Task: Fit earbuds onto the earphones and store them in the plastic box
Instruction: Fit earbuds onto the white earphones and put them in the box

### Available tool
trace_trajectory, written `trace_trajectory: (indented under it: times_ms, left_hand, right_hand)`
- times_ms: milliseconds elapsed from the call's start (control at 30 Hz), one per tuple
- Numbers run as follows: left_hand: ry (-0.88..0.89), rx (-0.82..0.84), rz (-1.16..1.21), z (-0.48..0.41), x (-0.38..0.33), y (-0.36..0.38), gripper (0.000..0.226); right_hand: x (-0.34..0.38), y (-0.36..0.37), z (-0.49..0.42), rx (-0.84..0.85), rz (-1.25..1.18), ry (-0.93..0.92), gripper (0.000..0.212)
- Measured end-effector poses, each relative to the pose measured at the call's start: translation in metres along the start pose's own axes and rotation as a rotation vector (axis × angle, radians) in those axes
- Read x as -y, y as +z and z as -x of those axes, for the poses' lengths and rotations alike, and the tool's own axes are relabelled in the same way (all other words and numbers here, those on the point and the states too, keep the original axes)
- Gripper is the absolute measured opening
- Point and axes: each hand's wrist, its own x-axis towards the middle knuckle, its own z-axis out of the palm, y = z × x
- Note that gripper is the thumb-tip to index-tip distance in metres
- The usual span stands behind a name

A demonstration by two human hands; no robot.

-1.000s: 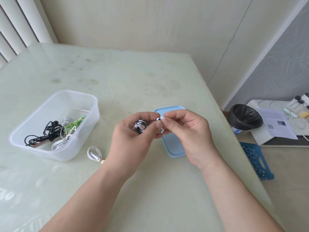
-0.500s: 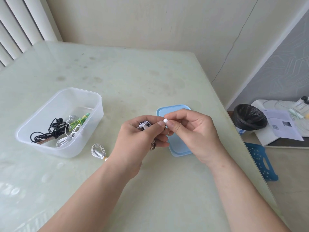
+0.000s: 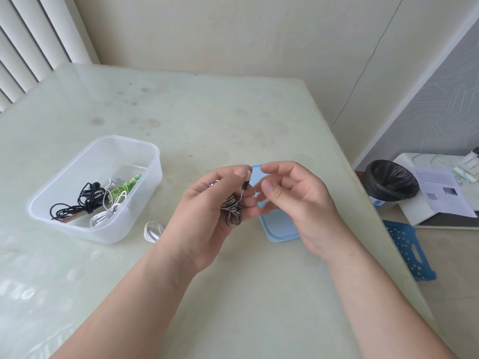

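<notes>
**Striped earphones gripped in your left hand, right hand loose beside it**

Pale green and glossy, the counter [image 3: 207,120] is filling most of the frame, with a cream wall running behind it and white vertical blinds [image 3: 23,47] showing at the upper left. At centre frame your left hand [image 3: 207,211] is closing around a coiled pair of black-and-white striped earphones [image 3: 232,209]; the coil is hanging below your fingers, and your thumb and forefinger are pinching one earpiece at the top. Whether an earbud is sitting on that earpiece is too small to tell. Your right hand [image 3: 298,200] is hovering just beside the left with its fingers curled and parted, gripping nothing. Under and behind both hands a light blue lid [image 3: 280,226] is lying flat on the counter.

At the left of the frame the clear plastic box [image 3: 145,182] is standing open, and inside it black, white and green earphones [image 3: 98,200] are lying tangled together. Just outside its lower right corner a coiled white pair [image 3: 153,230] is resting on the counter. Off the counter at the right, a bin with a black liner [image 3: 391,181], a blue basket [image 3: 407,250] and some papers [image 3: 440,190] are sitting low in the room.
</notes>
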Motion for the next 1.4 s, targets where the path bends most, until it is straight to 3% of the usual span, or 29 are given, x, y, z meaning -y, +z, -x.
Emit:
trace_trajectory:
  times_ms: [200, 300, 467, 667, 767, 867, 1133, 1267, 1333, 1400]
  left_hand:
    - [0.017, 0.021, 0.094, 0.002, -0.007, -0.002, 0.016]
    - [0.004, 0.08, 0.172, 0.001, -0.012, -0.004, 0.011]
    - [0.04, 0.086, 0.185, 0.0, -0.013, -0.008, 0.007]
    - [0.171, -0.179, -0.105, -0.002, -0.003, -0.005, 0.006]
    - [0.229, -0.221, -0.287, -0.003, 0.003, -0.006, 0.008]
    - [0.2, -0.153, -0.436, -0.002, 0.008, -0.004, 0.01]
    - [0.147, 0.01, -0.443, 0.003, 0.01, 0.001, 0.013]
    - [0.151, -0.05, -0.449, 0.001, 0.012, 0.0, 0.007]
    - [0.134, -0.108, -0.411, -0.001, 0.013, -0.002, 0.004]
    - [0.112, -0.139, -0.346, -0.003, 0.013, -0.004, 0.002]
  right_hand:
    - [0.004, 0.007, 0.009, 0.281, -0.029, 0.106, 0.034]
    - [0.004, 0.007, 0.01, 0.31, 0.006, 0.128, 0.038]
    - [0.001, 0.012, 0.008, 0.172, -0.013, 0.101, 0.02]
    - [0.001, 0.008, 0.004, 0.058, -0.072, 0.117, 0.018]
    - [0.003, 0.01, 0.004, 0.043, -0.108, 0.126, 0.019]
    - [0.008, 0.01, 0.003, 0.006, -0.154, 0.151, 0.02]
    - [0.01, 0.005, 0.003, -0.072, -0.131, 0.218, 0.022]
    - [0.011, 0.004, 0.003, -0.048, -0.101, 0.25, 0.034]
    - [0.014, 0.0, 0.001, -0.136, -0.002, 0.236, 0.042]
    - [0.015, -0.012, -0.003, -0.309, 0.197, 0.144, 0.038]
